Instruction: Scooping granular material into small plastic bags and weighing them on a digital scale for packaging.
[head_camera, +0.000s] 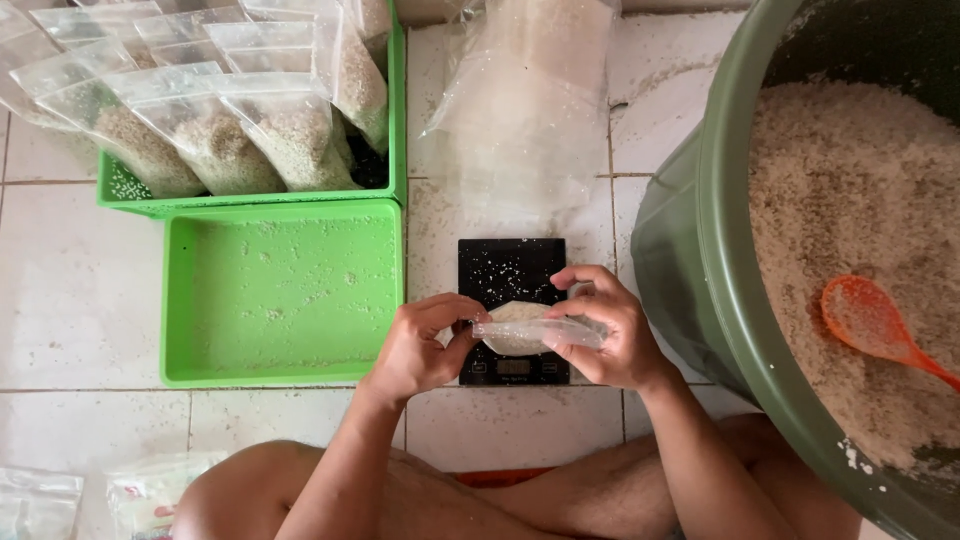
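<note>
Both hands pinch one small clear bag of rice (530, 328) over the black scale (512, 290): the left hand (425, 345) grips its 9 o'clock end, the right hand (605, 330) its 3 o'clock end. The bag's long axis runs 9 to 3. Filled bags (215, 130) already stand in the far green tray (390, 120) at 11 o'clock; the near green tray (280, 295) holds none. Much rice remains in the green tub (720, 250) at 3 o'clock, an orange scoop (870, 320) lying on it.

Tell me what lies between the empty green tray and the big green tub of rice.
In the head view, between the empty green tray and the tub sits a black scale; both hands hold a small rice bag over it.
</note>
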